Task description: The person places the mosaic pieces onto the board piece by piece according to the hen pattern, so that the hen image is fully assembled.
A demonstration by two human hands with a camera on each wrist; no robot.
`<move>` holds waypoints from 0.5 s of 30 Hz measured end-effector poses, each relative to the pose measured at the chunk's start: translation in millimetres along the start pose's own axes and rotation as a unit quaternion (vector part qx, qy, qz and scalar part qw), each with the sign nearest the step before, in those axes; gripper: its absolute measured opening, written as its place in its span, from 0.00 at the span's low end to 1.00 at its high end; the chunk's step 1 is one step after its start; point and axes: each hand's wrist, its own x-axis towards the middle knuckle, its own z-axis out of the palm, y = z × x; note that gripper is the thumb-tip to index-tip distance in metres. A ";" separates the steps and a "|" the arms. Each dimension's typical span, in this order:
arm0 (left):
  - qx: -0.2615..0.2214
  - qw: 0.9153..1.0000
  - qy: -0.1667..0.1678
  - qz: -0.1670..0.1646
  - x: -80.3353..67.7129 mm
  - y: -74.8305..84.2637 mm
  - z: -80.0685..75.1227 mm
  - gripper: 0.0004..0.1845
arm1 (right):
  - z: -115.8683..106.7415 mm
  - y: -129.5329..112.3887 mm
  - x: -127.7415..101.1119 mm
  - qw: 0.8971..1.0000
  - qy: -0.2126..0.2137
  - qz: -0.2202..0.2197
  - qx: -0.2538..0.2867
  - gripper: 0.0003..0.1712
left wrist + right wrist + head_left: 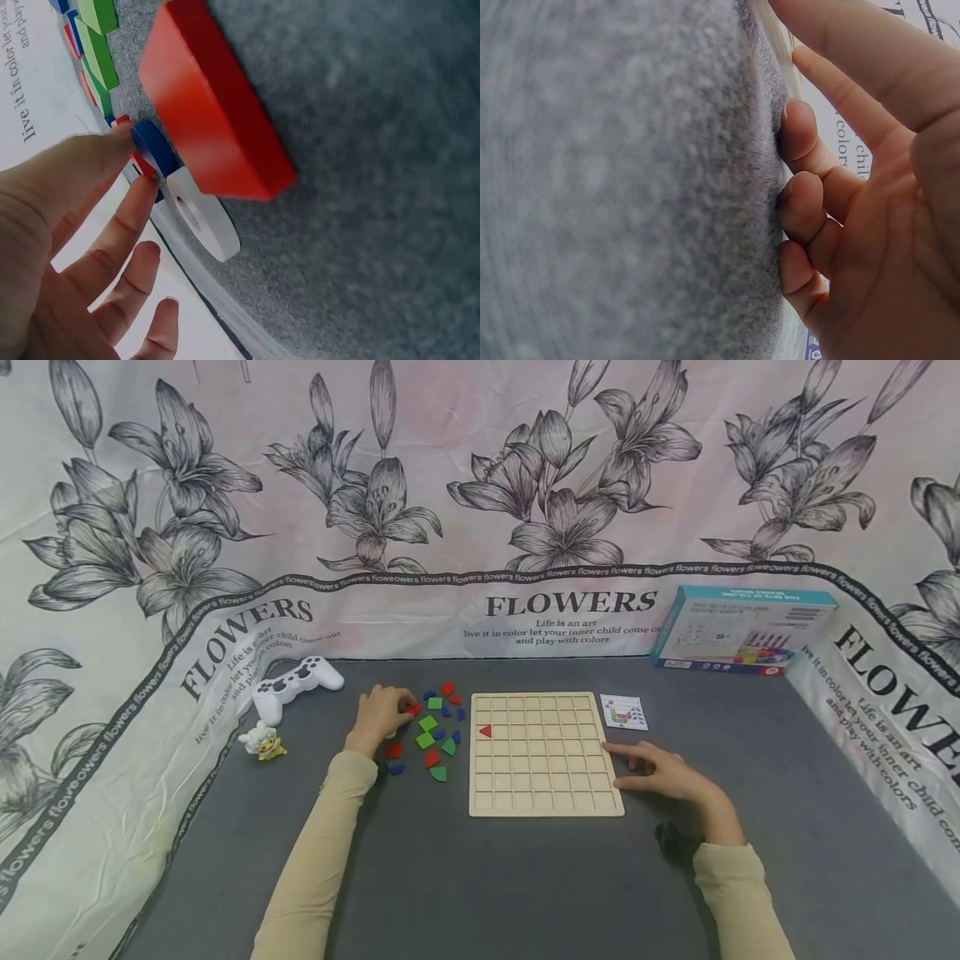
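Note:
My left hand (380,714) is at the scattered coloured pieces left of the board, thumb and forefinger pinching a small red piece (413,710). In the left wrist view, that red piece (142,164) shows partly between the fingertips, beside a blue piece (155,148). A wooden grid board (546,817) lies flat, with one red triangle (486,731) in a cell near its upper left. My right hand (667,774) touches the board's right edge with thumb and extended forefinger. Its other fingers (801,202) are bent, their tips near the grey surface.
Green pieces (426,740) and blue pieces lie among the red ones. Right of the board is a printed pattern card (624,712). A boxed set (742,631) stands at the back right. A white game controller (298,687) and a small figurine (262,741) are at the left.

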 end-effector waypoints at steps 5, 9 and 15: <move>-0.005 1.000 0.004 -0.009 -1.1 3.2 -0.5 0.15 | -0.5 -0.5 0.1 1.000 -0.001 0.001 0.003 0.37; -0.009 1.000 0.002 -0.015 -0.5 5.8 -0.7 0.15 | -0.6 -0.2 0.2 1.000 0.002 0.003 0.002 0.38; -0.003 1.000 0.003 -0.015 1.3 7.3 0.7 0.15 | -0.6 0.0 0.5 1.000 0.002 0.009 0.002 0.39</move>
